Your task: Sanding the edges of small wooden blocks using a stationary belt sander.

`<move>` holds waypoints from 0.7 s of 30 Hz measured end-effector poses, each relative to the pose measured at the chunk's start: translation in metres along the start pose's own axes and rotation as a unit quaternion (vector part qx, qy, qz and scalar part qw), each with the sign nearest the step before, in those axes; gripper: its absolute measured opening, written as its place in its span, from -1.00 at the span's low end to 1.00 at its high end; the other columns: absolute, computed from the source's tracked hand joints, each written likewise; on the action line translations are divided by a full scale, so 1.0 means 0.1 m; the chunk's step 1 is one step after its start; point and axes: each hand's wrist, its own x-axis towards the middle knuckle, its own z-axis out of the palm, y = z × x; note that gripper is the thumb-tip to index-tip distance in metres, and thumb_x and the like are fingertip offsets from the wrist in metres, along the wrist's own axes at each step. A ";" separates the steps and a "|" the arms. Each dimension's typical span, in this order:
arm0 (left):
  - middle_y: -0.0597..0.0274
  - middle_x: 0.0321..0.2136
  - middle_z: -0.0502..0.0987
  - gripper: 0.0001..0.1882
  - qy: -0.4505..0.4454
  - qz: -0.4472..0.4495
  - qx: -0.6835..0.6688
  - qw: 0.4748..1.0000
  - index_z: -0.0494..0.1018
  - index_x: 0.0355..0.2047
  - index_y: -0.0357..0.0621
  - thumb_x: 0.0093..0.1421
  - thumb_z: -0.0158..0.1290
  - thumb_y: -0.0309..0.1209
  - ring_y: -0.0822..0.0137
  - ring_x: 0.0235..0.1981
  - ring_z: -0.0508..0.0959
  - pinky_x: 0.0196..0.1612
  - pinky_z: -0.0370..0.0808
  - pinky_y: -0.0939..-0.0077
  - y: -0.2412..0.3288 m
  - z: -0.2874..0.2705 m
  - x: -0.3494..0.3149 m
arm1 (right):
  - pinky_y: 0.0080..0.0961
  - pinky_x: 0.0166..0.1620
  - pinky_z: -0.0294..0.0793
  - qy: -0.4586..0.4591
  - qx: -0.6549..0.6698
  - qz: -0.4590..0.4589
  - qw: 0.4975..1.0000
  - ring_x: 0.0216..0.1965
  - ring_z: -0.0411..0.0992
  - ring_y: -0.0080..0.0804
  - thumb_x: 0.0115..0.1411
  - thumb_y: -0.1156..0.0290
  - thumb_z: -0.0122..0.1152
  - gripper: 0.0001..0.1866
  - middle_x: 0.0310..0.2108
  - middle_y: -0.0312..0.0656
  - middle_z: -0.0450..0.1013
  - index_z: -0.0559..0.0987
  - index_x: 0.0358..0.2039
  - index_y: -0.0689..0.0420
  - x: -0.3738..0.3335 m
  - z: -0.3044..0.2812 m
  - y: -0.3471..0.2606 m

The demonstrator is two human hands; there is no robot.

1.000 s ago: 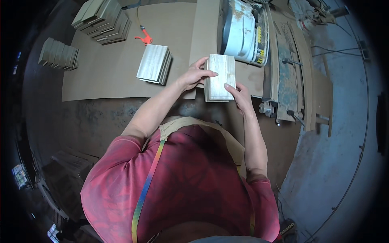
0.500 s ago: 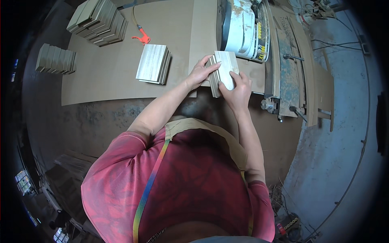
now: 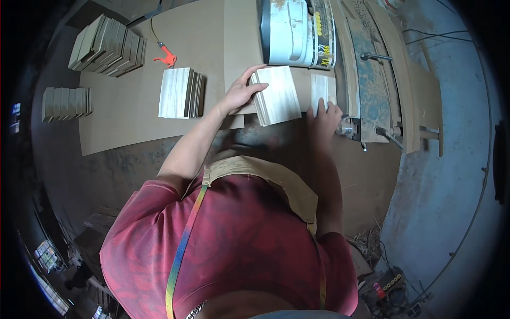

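Boards (image 3: 280,97) in left fingers (image 3: 249,72), pale board (image 3: 322,86) under right fingers (image 3: 322,108)

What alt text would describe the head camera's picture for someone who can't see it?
A person's left hand grips a stack of pale rectangular wood-like boards; the right hand touches a single pale board to the stack's right. Leftward, another such stack and a red hose nozzle rest on a brown tabletop.

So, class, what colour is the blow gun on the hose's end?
The blow gun is bright orange-red; the head view shows it best.
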 end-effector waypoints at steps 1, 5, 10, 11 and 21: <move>0.17 -0.02 0.61 -0.45 0.006 -0.002 -0.004 1.000 0.45 0.37 0.03 0.41 0.27 -0.34 0.39 -0.23 0.62 -0.32 0.58 0.56 0.00 0.02 0.01 | -0.03 0.19 0.55 0.029 -0.004 -0.017 0.999 0.13 0.46 0.18 0.23 0.21 0.47 -0.51 0.11 0.08 0.58 0.75 0.11 0.17 0.10 0.17 0.00; 0.16 -0.03 0.62 -0.47 0.048 -0.002 -0.027 0.998 0.45 0.35 -0.02 0.41 0.29 -0.33 0.38 -0.23 0.63 -0.27 0.60 0.55 -0.02 0.16 0.01 | -0.02 0.18 0.55 0.047 -0.015 -0.038 0.998 0.12 0.46 0.21 0.27 0.23 0.43 -0.53 0.12 0.10 0.55 0.73 0.14 0.18 0.62 0.43 -0.09; 0.13 -0.03 0.63 -0.48 0.107 0.032 -0.011 0.994 0.46 0.32 -0.08 0.43 0.30 -0.29 0.36 -0.19 0.65 -0.17 0.63 0.53 -0.04 0.28 0.05 | -0.02 0.13 0.58 0.024 0.127 -0.011 0.992 0.08 0.48 0.24 0.24 0.17 0.49 -0.43 0.15 0.17 0.52 0.68 0.20 0.19 0.72 -0.04 -0.52; 0.12 -0.02 0.63 -0.49 0.120 0.037 0.007 0.992 0.46 0.32 -0.09 0.44 0.30 -0.28 0.35 -0.17 0.65 -0.14 0.64 0.51 -0.07 0.31 0.05 | -0.01 0.12 0.58 -0.057 0.176 -0.030 0.982 0.08 0.48 0.24 0.20 0.14 0.54 -0.36 0.17 0.19 0.51 0.65 0.23 0.18 0.58 -0.19 -0.66; 0.07 -0.01 0.64 -0.54 0.071 0.065 0.063 0.993 0.50 0.27 -0.08 0.45 0.29 -0.26 0.33 -0.11 0.67 -0.05 0.66 0.47 -0.06 0.08 0.08 | 0.04 0.18 0.56 -0.084 0.181 0.012 0.980 0.15 0.47 0.30 0.14 0.08 0.58 -0.19 0.30 0.25 0.42 0.54 0.32 0.24 0.09 -0.71 -0.54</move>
